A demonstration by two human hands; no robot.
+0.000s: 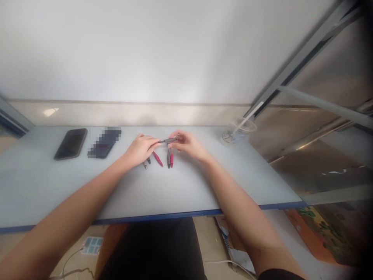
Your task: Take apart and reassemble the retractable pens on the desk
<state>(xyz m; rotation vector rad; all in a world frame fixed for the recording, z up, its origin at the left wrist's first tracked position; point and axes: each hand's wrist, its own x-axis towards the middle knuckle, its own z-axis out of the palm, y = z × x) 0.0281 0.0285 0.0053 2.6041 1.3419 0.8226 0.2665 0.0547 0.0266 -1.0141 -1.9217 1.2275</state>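
viewing from afar through the head camera, i find a pale wall (131, 50) behind a light table (180, 190) with a blue front edge (151, 216); a metal frame (309, 46) slants at the right. near mid-table are two bare hands: the left hand (142, 147) has its fingers closed on one end of a dark grey pen (169, 140), while the right hand (186, 144) pinches the other end between thumb and fingers. i note a dark phone (70, 144) and a pixelated dark slab (105, 144) to the left, and a clear cup (229, 137) with a white stick (247, 116) to the right. smaller still, a slanting red pen (157, 159) and two partly covered tips (146, 165) lie by the left hand; a grey pen (168, 160) and second red pen (171, 160) lie side by side just below the right. for a steady hold, i judge that both grips should be light and in line, the held pen kept clear of its neighbours so that none rolls.
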